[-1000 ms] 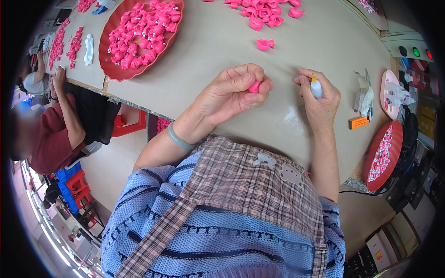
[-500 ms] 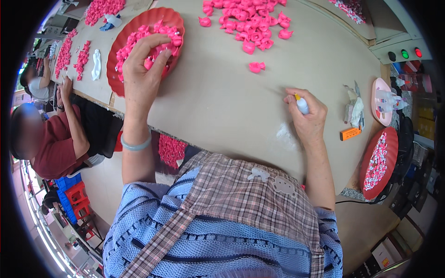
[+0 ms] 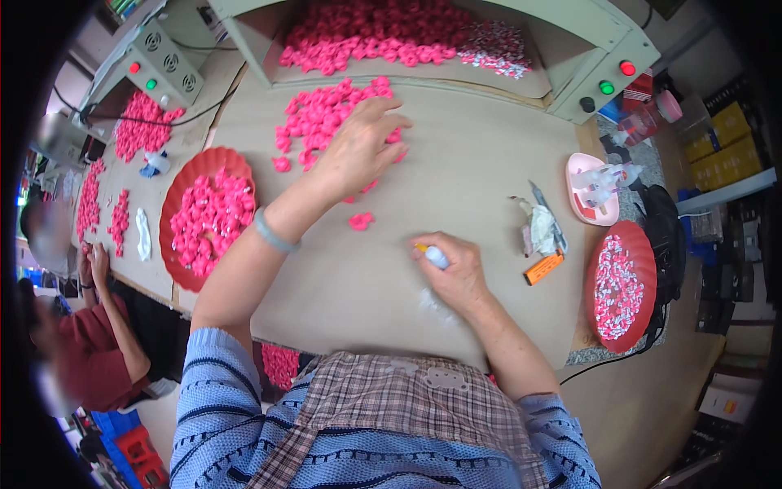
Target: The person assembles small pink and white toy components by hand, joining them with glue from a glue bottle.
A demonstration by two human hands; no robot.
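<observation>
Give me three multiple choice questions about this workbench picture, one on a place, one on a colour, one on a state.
1. Where is the left hand?
A. on the loose pile of pink pieces
B. in the red tray
C. on the orange tool

2. What colour is the round tray at the left?
A. green
B. red
C. white

3. What is the right hand doing?
A. lying flat and open
B. gripping a small bottle
C. holding scissors

1 A, fingers rest on the pile. 2 B, its rim is red. 3 B, fingers close round the bottle.
</observation>
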